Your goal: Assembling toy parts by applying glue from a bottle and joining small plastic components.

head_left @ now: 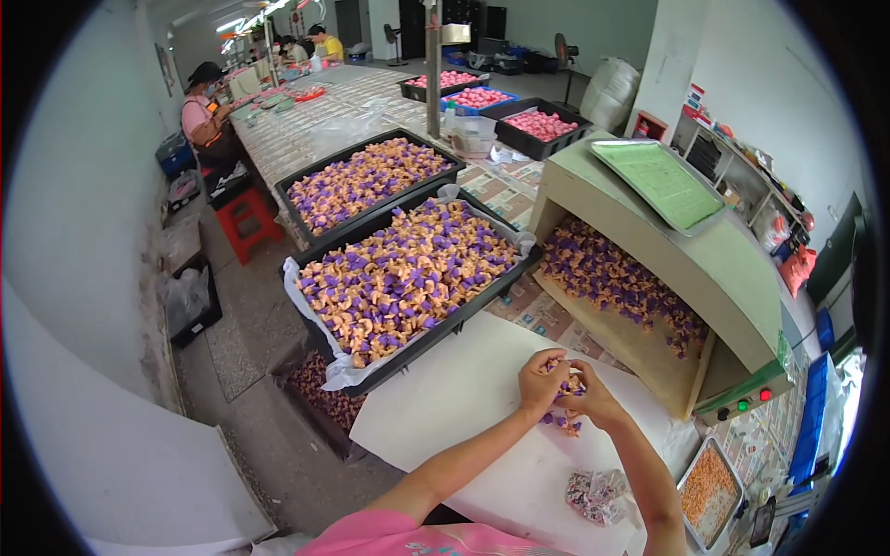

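Over the white board (436, 394), my left hand (541, 382) and my right hand (593, 397) are cupped together. Between them is a small heap of tiny purple and peach pieces (567, 387), and both sets of fingers curl round it. A few more of the same pieces (562, 423) are on the board just below my hands. Left of my hands stands a black crate (422, 347) lined with white sheeting, heaped with similar pieces. To the right, more of them are spread on a tan panel (616, 338) inside a pale arched machine (723, 278).
A bag of small multicoloured bits (595, 496) lies near my right forearm. A metal tray (712, 491) of orange bits is at lower right. A green tray (658, 181) rests atop the machine. Beyond are a second crate (366, 181), a metal post (433, 74) and a seated person (204, 116).
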Demonstrator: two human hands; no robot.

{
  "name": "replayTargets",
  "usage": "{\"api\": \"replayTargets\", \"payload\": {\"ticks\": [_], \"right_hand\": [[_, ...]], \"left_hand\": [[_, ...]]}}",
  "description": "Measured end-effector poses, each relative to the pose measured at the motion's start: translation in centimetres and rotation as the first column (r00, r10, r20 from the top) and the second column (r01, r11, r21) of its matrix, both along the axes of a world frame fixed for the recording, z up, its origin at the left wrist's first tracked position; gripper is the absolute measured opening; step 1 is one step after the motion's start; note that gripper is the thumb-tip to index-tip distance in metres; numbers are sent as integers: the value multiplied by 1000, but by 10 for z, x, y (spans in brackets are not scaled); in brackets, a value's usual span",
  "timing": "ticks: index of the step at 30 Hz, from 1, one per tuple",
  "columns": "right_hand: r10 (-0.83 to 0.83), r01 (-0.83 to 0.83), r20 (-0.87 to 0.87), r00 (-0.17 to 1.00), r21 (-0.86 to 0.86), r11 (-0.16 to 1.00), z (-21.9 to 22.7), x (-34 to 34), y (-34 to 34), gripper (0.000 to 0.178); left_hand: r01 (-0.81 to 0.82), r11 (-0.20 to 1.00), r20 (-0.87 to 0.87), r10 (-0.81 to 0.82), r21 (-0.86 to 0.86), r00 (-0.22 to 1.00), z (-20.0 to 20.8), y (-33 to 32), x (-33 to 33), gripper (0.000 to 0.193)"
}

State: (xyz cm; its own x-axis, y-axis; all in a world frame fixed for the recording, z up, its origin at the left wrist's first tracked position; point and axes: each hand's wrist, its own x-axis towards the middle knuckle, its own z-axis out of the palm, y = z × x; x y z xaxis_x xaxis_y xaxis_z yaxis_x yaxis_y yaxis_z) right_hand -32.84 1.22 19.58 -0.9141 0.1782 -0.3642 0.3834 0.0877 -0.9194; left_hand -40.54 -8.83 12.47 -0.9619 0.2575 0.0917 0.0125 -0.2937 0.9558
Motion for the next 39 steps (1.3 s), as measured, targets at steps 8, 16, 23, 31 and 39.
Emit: {"api": "replayTargets", "payload": {"ticks": [8,16,23,31,39], "right_hand": [[18,-18,-2,1000,-95,995,25,-21,-19,86],[287,-293,-168,943,-11,956,73,-126,-77,80],[394,-466,-303,868,-222,856,58,-238,-152,82],[436,68,-740,513,541,838,-4,-300,-203,59],[616,17,-603,507,722,692,68,-196,-161,43]], "left_hand": [[-15,997,41,12,81,999,27,-22,-19,23],[-194,972,-124,211,135,970,101,-101,-105,13],[-356,927,-133,370,121,919,100,-187,-209,14],[-526,786,-464,352,-325,813,61,-244,-240,33],[-679,501,-656,259,-536,709,52,-265,-204,37]]}}
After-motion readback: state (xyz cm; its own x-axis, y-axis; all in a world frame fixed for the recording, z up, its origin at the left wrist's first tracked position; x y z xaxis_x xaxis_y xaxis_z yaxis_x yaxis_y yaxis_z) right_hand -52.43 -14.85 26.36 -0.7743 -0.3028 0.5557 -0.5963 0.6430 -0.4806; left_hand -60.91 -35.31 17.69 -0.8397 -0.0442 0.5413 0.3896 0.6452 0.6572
